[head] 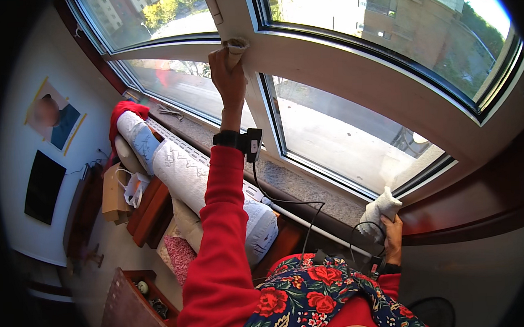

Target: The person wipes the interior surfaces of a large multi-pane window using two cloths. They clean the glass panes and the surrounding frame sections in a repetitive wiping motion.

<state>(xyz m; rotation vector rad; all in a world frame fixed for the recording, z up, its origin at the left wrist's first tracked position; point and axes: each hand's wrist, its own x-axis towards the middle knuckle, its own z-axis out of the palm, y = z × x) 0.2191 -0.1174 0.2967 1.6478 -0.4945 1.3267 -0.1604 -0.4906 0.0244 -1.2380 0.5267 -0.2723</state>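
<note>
My left hand (228,78) is raised and shut around a folded, pale cloth (236,51). That cloth presses on the white window frame (274,52) where the bars meet. Low at the right, my right hand (393,234) grips a white textured cloth (378,213). Its upper tip is by the bottom right corner of the lower window pane (331,128), where a whitish haze shows. A black device with a cable is strapped to my left wrist; another band is on the right wrist.
A stone windowsill (285,182) runs below the window, with a white radiator (254,192) beside it. A covered sofa (182,165) stands along that wall. Farther left are a cardboard box (114,193), a low table (132,308) and a wall television (44,187). Black cable loops hang near my hands.
</note>
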